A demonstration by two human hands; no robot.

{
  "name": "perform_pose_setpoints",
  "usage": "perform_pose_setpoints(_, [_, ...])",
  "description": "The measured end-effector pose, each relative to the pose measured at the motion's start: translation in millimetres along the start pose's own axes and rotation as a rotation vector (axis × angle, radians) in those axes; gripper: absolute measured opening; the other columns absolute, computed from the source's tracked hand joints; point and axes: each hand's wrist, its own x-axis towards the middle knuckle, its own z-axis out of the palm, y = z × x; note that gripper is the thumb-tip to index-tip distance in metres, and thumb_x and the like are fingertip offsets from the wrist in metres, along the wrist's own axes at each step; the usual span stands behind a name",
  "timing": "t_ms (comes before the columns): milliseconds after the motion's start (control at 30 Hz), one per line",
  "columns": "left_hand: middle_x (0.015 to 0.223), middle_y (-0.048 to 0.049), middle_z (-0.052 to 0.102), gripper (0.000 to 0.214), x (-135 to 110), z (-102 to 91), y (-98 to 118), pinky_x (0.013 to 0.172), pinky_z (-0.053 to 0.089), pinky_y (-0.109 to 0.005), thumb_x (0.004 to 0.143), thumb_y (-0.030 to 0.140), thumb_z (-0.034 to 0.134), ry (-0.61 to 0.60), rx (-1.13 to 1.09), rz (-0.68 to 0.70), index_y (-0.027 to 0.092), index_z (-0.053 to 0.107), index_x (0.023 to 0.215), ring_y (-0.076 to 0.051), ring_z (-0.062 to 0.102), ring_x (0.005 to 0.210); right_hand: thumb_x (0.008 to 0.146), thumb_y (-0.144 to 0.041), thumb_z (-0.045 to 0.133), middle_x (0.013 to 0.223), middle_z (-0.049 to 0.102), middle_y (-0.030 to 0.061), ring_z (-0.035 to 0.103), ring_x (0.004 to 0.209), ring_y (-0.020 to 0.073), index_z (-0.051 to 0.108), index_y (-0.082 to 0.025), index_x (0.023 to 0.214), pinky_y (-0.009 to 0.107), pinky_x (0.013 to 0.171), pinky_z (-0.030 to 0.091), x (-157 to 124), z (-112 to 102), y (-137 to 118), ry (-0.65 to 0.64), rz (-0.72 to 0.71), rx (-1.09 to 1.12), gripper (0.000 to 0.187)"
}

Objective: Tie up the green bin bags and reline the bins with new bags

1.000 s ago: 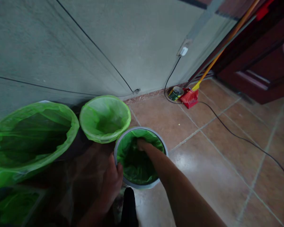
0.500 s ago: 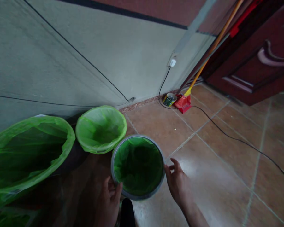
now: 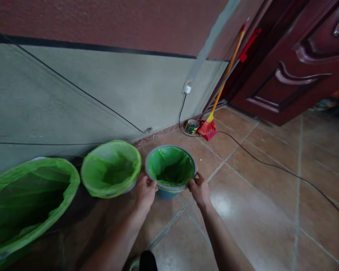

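A small blue bin (image 3: 165, 192) with a grey rim and a green liner stands on the tiled floor near the wall. My left hand (image 3: 145, 190) grips its rim on the left side. On the right side of the rim my right hand (image 3: 199, 190) is closed in the same way. A second small bin with a green liner (image 3: 110, 167) stands just left of it, nearly touching.
A large bin with a green bag (image 3: 28, 203) fills the lower left. A red broom (image 3: 211, 118) leans in the corner beside a small tin (image 3: 191, 126). A black cable (image 3: 271, 163) runs from a wall socket (image 3: 188, 89) across the floor. A dark wooden door (image 3: 293, 64) stands at right.
My right hand came out of the bin's liner and took the rim. With both hands on it, the bin now stands farther from me, beside the second small bin.
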Motion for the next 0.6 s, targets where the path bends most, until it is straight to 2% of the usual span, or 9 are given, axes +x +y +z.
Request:
perform_pose_setpoints(100, [0.109, -0.0125, 0.074, 0.039, 21, 3.8, 20, 0.085, 0.057, -0.034, 0.080, 0.021, 0.065, -0.060, -0.144, 0.027, 0.016, 0.061, 0.118, -0.019, 0.071, 0.096, 0.074, -0.031, 0.049, 0.060, 0.064, 0.0012, 0.058, 0.051, 0.0178, 0.062, -0.009, 0.119, 0.024, 0.049, 0.042, 54, 25, -18, 0.008, -0.075, -0.027, 0.052])
perform_pose_setpoints(167, [0.132, -0.0168, 0.066, 0.050, 27, -2.5, 26, 0.090, 0.055, -0.036, 0.083, 0.021, 0.064, -0.082, -0.143, -0.006, 0.019, 0.056, 0.132, -0.022, 0.067, 0.115, 0.076, -0.029, 0.051, 0.059, 0.063, -0.0003, 0.059, 0.053, 0.0175, 0.058, -0.008, 0.126, 0.023, 0.051, 0.044, 80, 49, -25, -0.020, -0.043, 0.006, 0.054])
perform_pose_setpoints(267, [0.148, -0.0180, 0.055, 0.047, 24, -20.3, 23, 0.090, 0.055, -0.035, 0.084, 0.026, 0.066, -0.091, -0.040, -0.092, 0.020, 0.060, 0.130, -0.025, 0.062, 0.125, 0.082, -0.028, 0.052, 0.058, 0.060, -0.0035, 0.058, 0.052, 0.0157, 0.048, -0.010, 0.136, 0.023, 0.051, 0.048, 99, 81, -27, -0.015, 0.085, 0.125, 0.056])
perform_pose_setpoints(333, [0.140, -0.0176, 0.061, 0.042, 15, -35.3, 15, 0.088, 0.055, -0.034, 0.081, 0.032, 0.070, -0.115, -0.023, -0.131, 0.018, 0.066, 0.121, -0.024, 0.067, 0.116, 0.088, -0.028, 0.050, 0.058, 0.058, -0.0051, 0.058, 0.050, 0.0142, 0.043, -0.015, 0.139, 0.022, 0.050, 0.050, 100, 95, -24, -0.029, 0.166, 0.230, 0.053])
perform_pose_setpoints(400, [0.122, -0.0159, 0.071, 0.044, 2, -51.4, 5, 0.084, 0.056, -0.034, 0.076, 0.039, 0.075, -0.138, -0.056, -0.164, 0.015, 0.069, 0.112, -0.023, 0.072, 0.100, 0.091, -0.032, 0.051, 0.061, 0.058, -0.0054, 0.059, 0.049, 0.0134, 0.041, -0.019, 0.138, 0.022, 0.049, 0.052, 96, 104, -19, -0.057, 0.221, 0.309, 0.049])
perform_pose_setpoints(500, [0.097, -0.0110, 0.075, 0.046, -20, -74.1, -13, 0.077, 0.055, -0.034, 0.066, 0.043, 0.080, -0.116, -0.099, -0.230, 0.014, 0.071, 0.101, -0.021, 0.072, 0.083, 0.091, -0.042, 0.056, 0.065, 0.061, -0.0038, 0.063, 0.051, 0.0144, 0.045, -0.020, 0.126, 0.023, 0.048, 0.054, 86, 118, -11, -0.075, 0.262, 0.367, 0.043])
perform_pose_setpoints(600, [0.086, -0.0081, 0.075, 0.043, -40, -90.0, -30, 0.076, 0.055, -0.034, 0.063, 0.043, 0.080, -0.081, -0.112, -0.286, 0.015, 0.071, 0.094, -0.021, 0.071, 0.078, 0.092, -0.045, 0.053, 0.066, 0.060, -0.0029, 0.064, 0.052, 0.0153, 0.047, -0.020, 0.111, 0.024, 0.049, 0.055, 81, 137, -9, -0.047, 0.250, 0.399, 0.032])
